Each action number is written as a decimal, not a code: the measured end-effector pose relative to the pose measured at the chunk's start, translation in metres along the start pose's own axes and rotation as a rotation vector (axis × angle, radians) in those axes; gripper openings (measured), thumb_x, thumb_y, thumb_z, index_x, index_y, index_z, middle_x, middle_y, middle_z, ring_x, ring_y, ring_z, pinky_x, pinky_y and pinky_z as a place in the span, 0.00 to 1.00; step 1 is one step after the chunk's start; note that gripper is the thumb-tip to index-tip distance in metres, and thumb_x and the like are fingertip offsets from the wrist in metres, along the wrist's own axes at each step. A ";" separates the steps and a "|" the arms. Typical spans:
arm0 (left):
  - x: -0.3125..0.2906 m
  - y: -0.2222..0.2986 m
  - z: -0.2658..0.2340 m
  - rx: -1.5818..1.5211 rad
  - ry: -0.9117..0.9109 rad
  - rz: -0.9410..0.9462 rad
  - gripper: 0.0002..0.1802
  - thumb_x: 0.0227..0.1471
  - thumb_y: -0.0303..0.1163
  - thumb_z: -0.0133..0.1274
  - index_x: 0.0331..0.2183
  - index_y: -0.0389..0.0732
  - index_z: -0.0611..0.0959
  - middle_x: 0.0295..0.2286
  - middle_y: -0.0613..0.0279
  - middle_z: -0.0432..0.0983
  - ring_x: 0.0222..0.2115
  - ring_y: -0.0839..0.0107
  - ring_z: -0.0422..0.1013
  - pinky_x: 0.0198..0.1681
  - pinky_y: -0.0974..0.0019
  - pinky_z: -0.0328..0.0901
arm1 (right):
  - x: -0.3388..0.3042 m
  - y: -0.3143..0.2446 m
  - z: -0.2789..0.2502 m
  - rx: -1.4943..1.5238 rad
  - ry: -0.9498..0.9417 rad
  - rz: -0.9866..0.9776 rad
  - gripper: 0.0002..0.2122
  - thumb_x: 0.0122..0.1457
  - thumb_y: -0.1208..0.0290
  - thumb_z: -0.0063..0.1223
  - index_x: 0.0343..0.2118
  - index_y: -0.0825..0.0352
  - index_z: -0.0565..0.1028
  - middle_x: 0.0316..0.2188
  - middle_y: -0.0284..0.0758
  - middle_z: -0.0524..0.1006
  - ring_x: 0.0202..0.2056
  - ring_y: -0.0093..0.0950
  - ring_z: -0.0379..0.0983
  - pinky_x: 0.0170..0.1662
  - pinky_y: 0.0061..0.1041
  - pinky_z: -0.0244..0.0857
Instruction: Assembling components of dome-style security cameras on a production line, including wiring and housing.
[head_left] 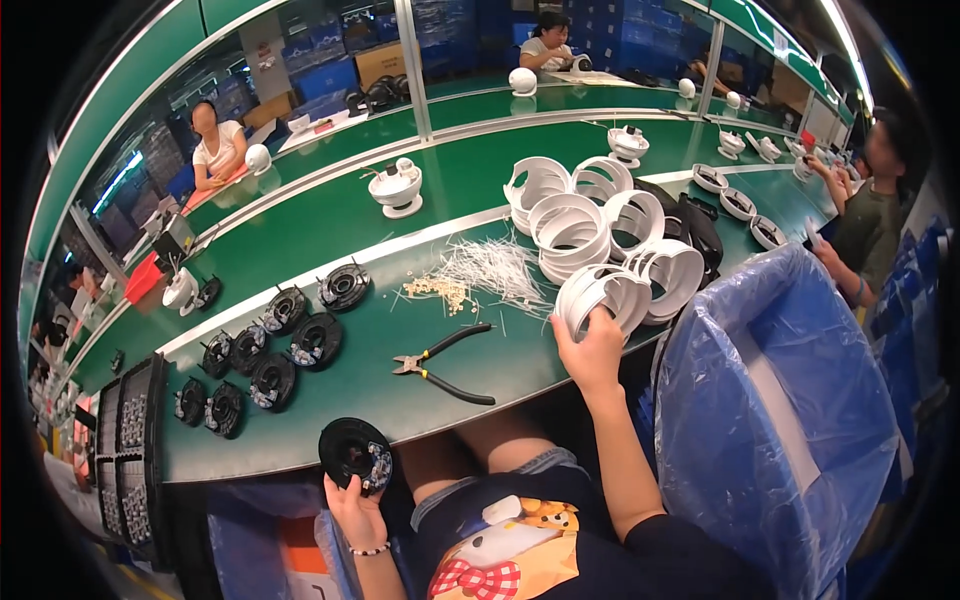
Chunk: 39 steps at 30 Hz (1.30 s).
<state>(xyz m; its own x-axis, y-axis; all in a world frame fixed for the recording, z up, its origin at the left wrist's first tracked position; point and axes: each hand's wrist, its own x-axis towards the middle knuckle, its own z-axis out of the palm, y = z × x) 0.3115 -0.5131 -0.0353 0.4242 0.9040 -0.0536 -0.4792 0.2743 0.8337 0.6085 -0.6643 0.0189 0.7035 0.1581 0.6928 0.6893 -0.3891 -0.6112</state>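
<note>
My left hand (357,518) grips a round black base (343,448) with a small circuit board and wires on it, held just past the table's near edge. My right hand (592,358) is closed around the rim of a white plastic ring (568,304) at the near end of several stacks of white rings (566,228). Between the hands, diagonal cutters (440,365) with black and yellow handles lie with their jaws toward the left. Several more black bases (317,338) sit on the table at the left.
White cable ties (492,268) and small beige pieces (443,290) are heaped mid-table. A bin lined with blue plastic (770,420) stands at my right, and black trays of small parts (130,430) at the left. White assemblies (395,187) stand on the green conveyor (460,170). Other people work around.
</note>
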 end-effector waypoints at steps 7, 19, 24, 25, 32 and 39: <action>0.015 0.007 0.000 -0.004 0.036 0.052 0.26 0.45 0.18 0.40 0.49 0.38 0.57 0.44 0.54 0.61 0.40 0.64 0.66 0.34 0.62 0.69 | 0.020 -0.004 -0.007 -0.415 -0.474 -0.009 0.10 0.47 0.67 0.48 0.22 0.72 0.70 0.16 0.46 0.71 0.21 0.44 0.69 0.26 0.38 0.62; 0.055 0.027 0.024 -0.013 -0.137 0.094 0.25 0.46 0.18 0.41 0.48 0.37 0.58 0.44 0.54 0.61 0.42 0.68 0.63 0.39 0.67 0.64 | 0.043 -0.015 -0.022 -0.460 -0.662 -0.012 0.17 0.52 0.60 0.41 0.20 0.71 0.71 0.18 0.48 0.70 0.24 0.46 0.67 0.29 0.41 0.58; 0.080 0.043 0.050 0.016 -0.166 0.131 0.26 0.46 0.20 0.43 0.49 0.36 0.57 0.43 0.55 0.62 0.40 0.70 0.64 0.39 0.69 0.64 | 0.049 -0.052 -0.034 -0.403 -0.335 -0.093 0.11 0.51 0.68 0.44 0.19 0.70 0.70 0.18 0.46 0.69 0.22 0.45 0.65 0.25 0.37 0.58; 0.088 0.047 0.057 0.025 -0.170 0.140 0.26 0.46 0.20 0.43 0.49 0.36 0.57 0.43 0.55 0.62 0.40 0.70 0.64 0.39 0.69 0.64 | 0.049 -0.064 -0.033 -0.399 -0.264 -0.213 0.07 0.49 0.72 0.46 0.19 0.69 0.69 0.16 0.43 0.67 0.19 0.42 0.64 0.22 0.35 0.57; 0.159 0.029 0.100 -0.046 -0.168 0.036 0.13 0.52 0.30 0.41 0.41 0.41 0.67 0.36 0.64 0.69 0.32 0.77 0.68 0.30 0.70 0.67 | -0.001 -0.111 0.067 -0.092 -0.841 -0.490 0.10 0.48 0.68 0.48 0.15 0.66 0.68 0.14 0.37 0.66 0.17 0.34 0.67 0.18 0.30 0.60; 0.195 0.014 0.120 0.035 -0.283 -0.002 0.13 0.53 0.29 0.37 0.42 0.37 0.65 0.38 0.60 0.68 0.34 0.74 0.69 0.34 0.69 0.69 | -0.017 -0.088 0.104 0.034 -0.985 -0.408 0.13 0.45 0.61 0.53 0.20 0.69 0.71 0.19 0.38 0.68 0.19 0.35 0.69 0.21 0.29 0.64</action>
<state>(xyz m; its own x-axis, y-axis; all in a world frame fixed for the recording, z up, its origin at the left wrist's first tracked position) 0.4794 -0.3717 0.0320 0.6248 0.7748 0.0963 -0.4533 0.2595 0.8527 0.5537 -0.5380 0.0208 0.2370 0.9409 0.2420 0.8982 -0.1174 -0.4236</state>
